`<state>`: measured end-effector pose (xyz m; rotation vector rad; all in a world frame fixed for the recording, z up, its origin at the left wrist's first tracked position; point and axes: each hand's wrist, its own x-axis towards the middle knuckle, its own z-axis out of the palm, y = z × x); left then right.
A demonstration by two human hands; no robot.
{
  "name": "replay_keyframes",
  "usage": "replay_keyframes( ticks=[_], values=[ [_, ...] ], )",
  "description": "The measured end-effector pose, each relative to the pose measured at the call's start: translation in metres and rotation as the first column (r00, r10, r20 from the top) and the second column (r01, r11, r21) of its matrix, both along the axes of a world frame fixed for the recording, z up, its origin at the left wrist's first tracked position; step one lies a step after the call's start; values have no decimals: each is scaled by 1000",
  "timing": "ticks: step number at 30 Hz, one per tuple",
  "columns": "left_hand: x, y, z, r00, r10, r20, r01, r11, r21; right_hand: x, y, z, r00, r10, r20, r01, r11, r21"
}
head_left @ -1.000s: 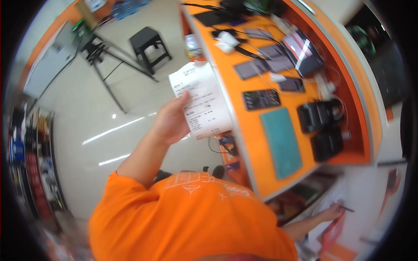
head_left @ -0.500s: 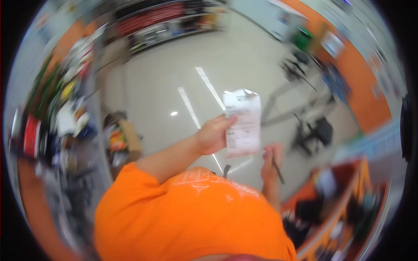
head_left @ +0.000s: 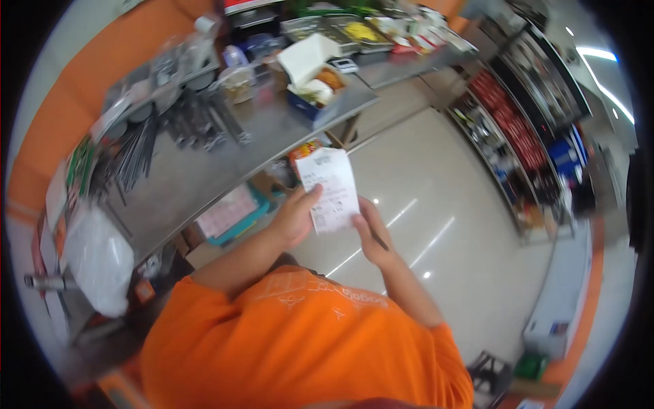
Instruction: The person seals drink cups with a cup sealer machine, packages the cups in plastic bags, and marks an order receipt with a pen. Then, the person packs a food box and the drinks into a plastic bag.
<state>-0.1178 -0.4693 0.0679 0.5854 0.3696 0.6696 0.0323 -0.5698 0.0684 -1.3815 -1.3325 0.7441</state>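
A white printed receipt (head_left: 330,191) is held upright in front of my chest. My left hand (head_left: 294,217) grips its left edge, thumb across the front. At the lower right edge, the fingers of my right hand (head_left: 371,235) touch the paper. A thin dark pen (head_left: 379,240) lies in that same right hand, part of it hidden by the fingers. Beyond the receipt, on the steel counter, stands an open box of food (head_left: 317,85) with a white lid folded back.
The steel counter (head_left: 184,184) runs along the left, carrying packaged straw-like bundles (head_left: 197,123) and a white plastic bag (head_left: 99,259). Food trays (head_left: 361,33) line its far end. A shelf unit with red stacks (head_left: 507,123) stands at right across the tiled floor (head_left: 470,273).
My view has swung left, from the open floor to the steel counter. The right hand has come up from apart to touch the receipt, which stays in my left hand.
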Motion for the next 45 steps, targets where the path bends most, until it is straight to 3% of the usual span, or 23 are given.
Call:
replay_keyframes(
  ticks=[4,6,7,9,11,12,14,15,16,17,18,20,22,24,25,26,28,32,34,36,38,40,45],
  values=[
    [-17,83,-57,841,480,-249,-404,864,300,-12,119,-42,929,313,-197,-333,940,-74],
    [-25,129,-74,735,595,-324,-427,778,461,-14,182,-72,966,212,148,-212,977,-17],
    [-27,147,-74,652,688,-320,-443,687,576,-16,207,-78,962,225,157,-225,974,-22],
    [-31,179,-73,561,770,-304,-460,596,658,-17,246,-85,856,116,503,-93,993,-71],
    [-42,193,-86,373,870,-323,35,334,942,-21,269,-88,788,146,599,-66,986,-153],
    [-46,197,-97,389,857,-337,25,356,934,-22,279,-90,718,155,678,-34,982,-188],
    [-54,208,-117,329,896,-298,403,152,902,-21,290,-90,590,227,775,-13,962,-272],
    [-57,211,-127,197,863,-466,529,307,791,-24,291,-86,513,210,832,1,970,-245],
    [-56,213,-123,211,857,-470,525,306,794,-27,290,-81,434,196,879,5,975,-220],
    [-59,214,-111,166,848,-503,594,321,738,-28,286,-74,513,8,858,-15,1000,-1],
    [-61,216,-104,116,838,-533,656,339,674,-28,287,-73,508,18,861,-11,1000,-15],
    [-65,219,-105,111,842,-528,654,338,677,-25,291,-74,889,-133,437,-2,956,294],
    [-68,223,-105,96,847,-522,656,341,673,-30,296,-82,934,-31,357,-41,981,192],
    [-67,223,-103,78,839,-538,635,375,676,-54,305,-91,923,10,-385,-119,959,-259],
    [-66,224,-101,66,833,-550,635,390,667,-58,313,-103,896,-12,-443,-113,961,-254],
    [-64,226,-100,40,824,-565,632,417,653,-58,321,-113,894,-9,-449,-124,956,-266],
    [-62,226,-101,5,807,-591,623,460,633,-57,331,-125,860,134,-492,-139,990,25],
    [-62,228,-101,8,819,-573,610,450,652,-49,335,-106,883,57,-465,-200,943,-264],
    [-62,228,-100,8,819,-574,602,454,656,-51,341,-113,864,89,-496,-184,972,-146],
    [-62,228,-100,23,823,-568,600,443,667,-42,346,-134,937,266,-226,-255,964,77],
    [-61,228,-101,11,822,-569,591,454,667,-46,341,-127,909,208,-362,-246,968,-59],
    [-60,228,-103,0,822,-570,582,463,668,-46,338,-129,979,70,-192,-111,971,-213],
    [-59,228,-105,-9,845,-535,584,439,683,-50,342,-137,998,67,-5,-67,992,-104]
  ],
)
